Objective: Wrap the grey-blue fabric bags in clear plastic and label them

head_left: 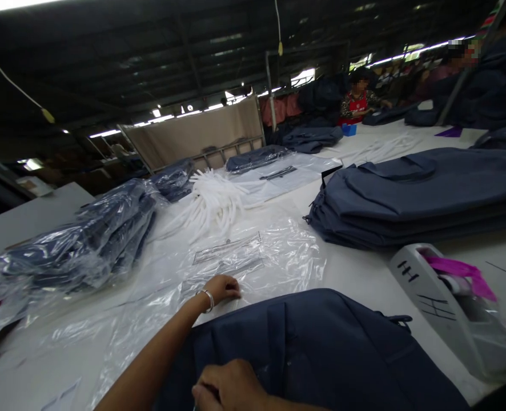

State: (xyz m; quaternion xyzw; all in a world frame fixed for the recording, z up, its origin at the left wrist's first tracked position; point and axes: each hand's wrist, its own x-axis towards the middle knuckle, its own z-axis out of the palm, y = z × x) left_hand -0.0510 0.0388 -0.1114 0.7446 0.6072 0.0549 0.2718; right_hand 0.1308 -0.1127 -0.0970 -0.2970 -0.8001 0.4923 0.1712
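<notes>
A navy fabric bag (pixel 325 348) with a strap across it lies at the table's near edge, in front of me. Just beyond its far edge, my left hand (pixel 222 289), with a silver bangle at the wrist, is closed against flat clear plastic bags (pixel 278 257). Whether its curled fingers grip the plastic is hidden. My right hand (pixel 231 385) is low over the near left part of the navy bag, fingers bent into a closed grip. What is in that grip cannot be made out.
Plastic-wrapped navy bags (pixel 90 234) are piled at left. White strips (pixel 214 200) lie in a bundle mid-table. A navy bag stack (pixel 424 194) and a grey tape dispenser (pixel 441 308) with pink tape stand right. A co-worker in a red apron (pixel 358 105) is at the far end.
</notes>
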